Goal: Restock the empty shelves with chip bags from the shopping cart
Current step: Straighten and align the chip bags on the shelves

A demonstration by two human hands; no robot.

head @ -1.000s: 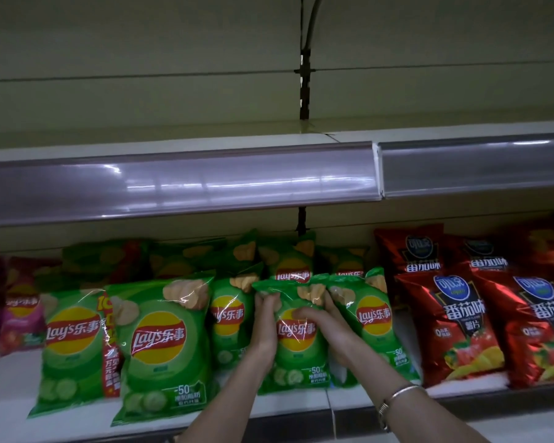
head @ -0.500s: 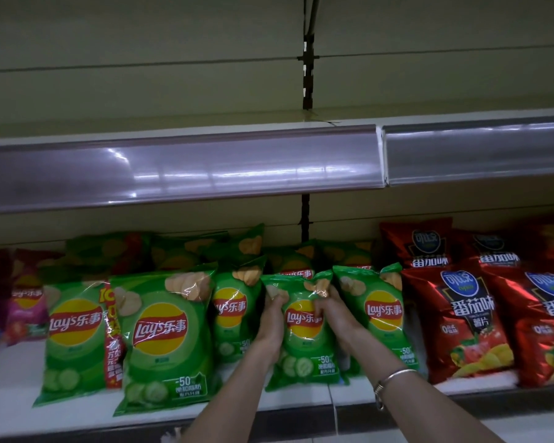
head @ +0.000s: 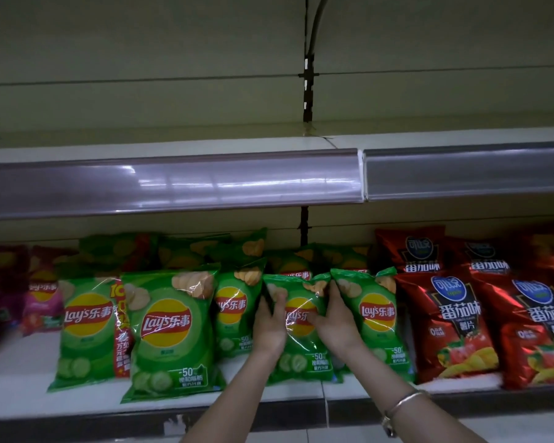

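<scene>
- While clamped on the upper left edge of a small green chip bag (head: 303, 356), left grip (head: 269, 324) at lower centre of the frame, fingers curled over the bag's front.
- Right grip (head: 336, 321) likewise clamped on the same bag, pinching its upper right corner; silver bracelet (head: 403, 399) on that wrist, lower right of the frame.
- Held upright between the two, bottom edge down at the lower shelf (head: 29, 398), in the front row at centre frame.
- Just left of it, partly hidden by the left grip, another small green bag (head: 234, 311); further left a large green bag (head: 173, 330) standing near the shelf's front edge, overlapping a second large green bag (head: 87, 327).
- Just right of the held bag and touching it, one more green bag (head: 375, 314); beyond, at the right of the frame, red bags (head: 451, 324) standing in rows.
- At far left, pink bags (head: 42, 302), dim and blurred.
- Behind the front row, back-row green bags (head: 205, 251) in shadow.
- Above, across the middle of the frame, upper shelf (head: 173, 145) with a glossy price rail (head: 173, 183) along its front.
- Farthest, at top centre, a slotted upright (head: 307, 91) and a dark cable (head: 317, 24) against the back panel.
</scene>
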